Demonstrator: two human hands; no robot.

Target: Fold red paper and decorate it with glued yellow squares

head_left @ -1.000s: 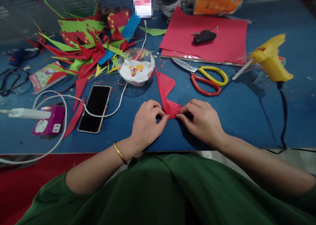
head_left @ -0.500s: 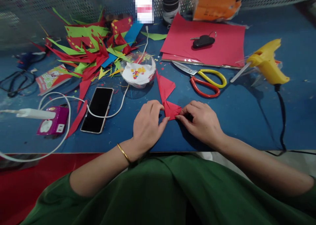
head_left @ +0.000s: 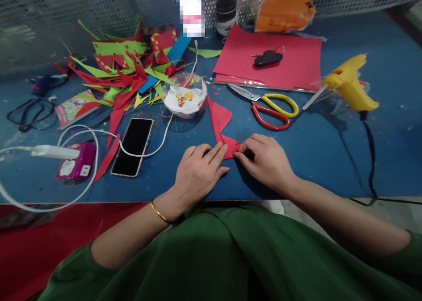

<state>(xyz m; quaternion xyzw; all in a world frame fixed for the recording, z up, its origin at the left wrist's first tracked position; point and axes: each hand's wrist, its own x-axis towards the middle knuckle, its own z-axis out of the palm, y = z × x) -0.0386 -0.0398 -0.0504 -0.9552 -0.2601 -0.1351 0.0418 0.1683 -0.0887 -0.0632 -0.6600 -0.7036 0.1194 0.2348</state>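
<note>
A folded red paper piece (head_left: 220, 118) lies on the blue table between my hands, its long narrow part pointing away from me. My left hand (head_left: 199, 171) rests on its near left edge, fingers extended and thumb apart, pressing the paper. With thumb and index finger, my right hand (head_left: 263, 160) pinches the right corner of the same paper. Beyond it are a clear bowl (head_left: 185, 109) with small red and yellow bits on white paper, and scissors (head_left: 271, 111) with one yellow and one red handle.
A yellow glue gun (head_left: 351, 83) with a black cord lies at the right. Red sheets (head_left: 296, 63) under a key (head_left: 268, 58) are at the back. At left are a phone (head_left: 133, 147), a white cable, a purple adapter (head_left: 77, 160) and piled paper scraps (head_left: 121, 76).
My left hand has gone from pinching the paper's near left part to lying over it with fingers extended. My right hand keeps its pinch. The whole view has shifted slightly.
</note>
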